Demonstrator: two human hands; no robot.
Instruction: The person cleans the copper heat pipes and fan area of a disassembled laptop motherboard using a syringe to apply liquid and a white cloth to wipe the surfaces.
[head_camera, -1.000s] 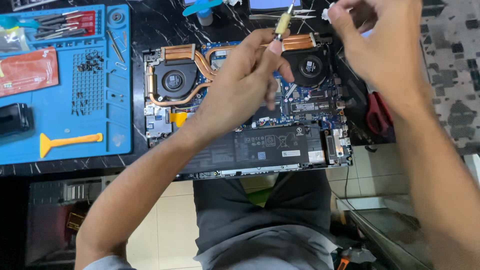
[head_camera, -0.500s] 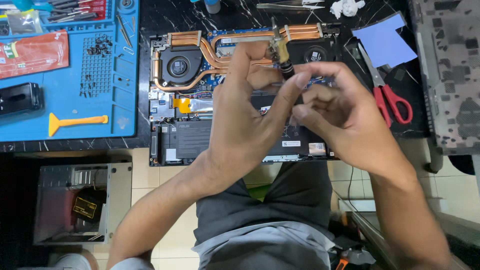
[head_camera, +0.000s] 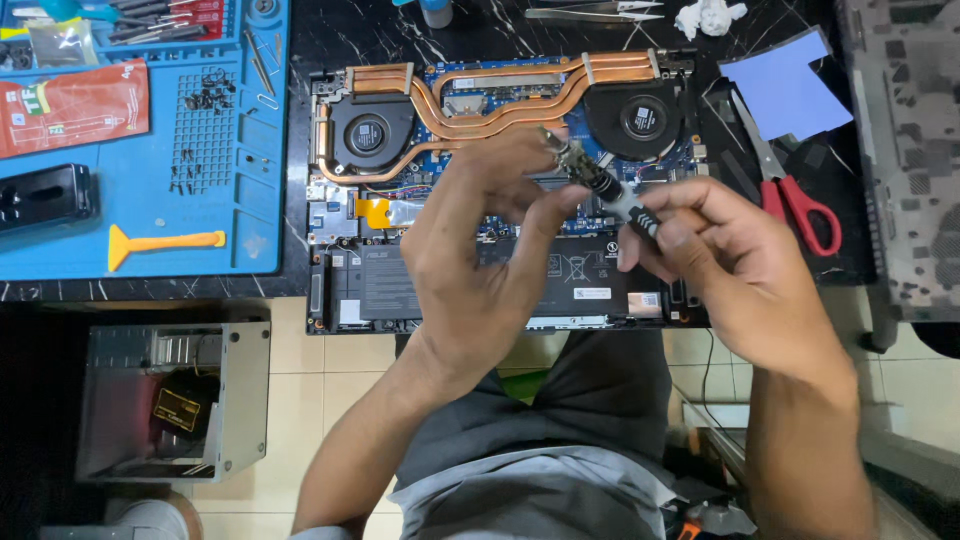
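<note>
Hands meet over the middle of an opened laptop (head_camera: 500, 190) in the head view, both on one screwdriver (head_camera: 600, 187). The screwdriver is short and slim, with a metal shaft end near the left hand and a black grip with pale bands toward the right; it lies tilted, upper left to lower right, above the laptop's board. The left hand (head_camera: 480, 250) pinches the metal end between thumb and fingers (head_camera: 545, 205), closed on it. The right hand (head_camera: 730, 260) has its fingers curled shut round the black grip.

The laptop lies bottom cover off on the dark marbled worktop (head_camera: 330, 30): two round fans (head_camera: 368, 132), copper heat pipes (head_camera: 500, 95) bridging them, and a black battery (head_camera: 400, 285) along the near edge. Left of it sits a blue mat (head_camera: 250, 240) carrying small screws (head_camera: 205, 95), an orange pry tool (head_camera: 165, 242), a red packet (head_camera: 75, 105) and a black box (head_camera: 45, 195). Right of the laptop lie red-handled scissors (head_camera: 795, 200) and a blue sheet (head_camera: 785, 90); tweezers (head_camera: 590, 14) rest at the far edge.
</note>
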